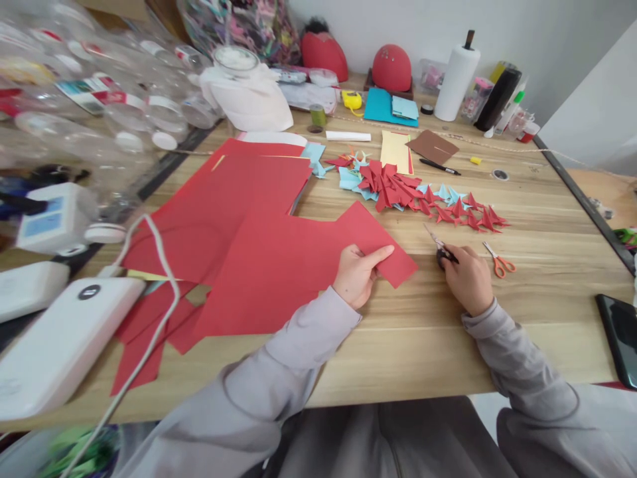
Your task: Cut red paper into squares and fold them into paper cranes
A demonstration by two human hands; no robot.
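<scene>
My left hand pinches a piece of red paper, thumb on top near its right corner. It meets a large red sheet on the left; whether the two are joined I cannot tell. In my right hand is a pair of black-handled scissors, resting low over the table with the tips pointing up and left, apart from the paper. Just right of that hand lie small orange-handled scissors. Folded red paper pieces and red and light blue paper stars lie beyond both hands.
More red sheets are stacked at left, near a white power bank and its cable. Plastic bottles crowd the far left. A black pen and yellow tape measure lie farther back; a phone sits right.
</scene>
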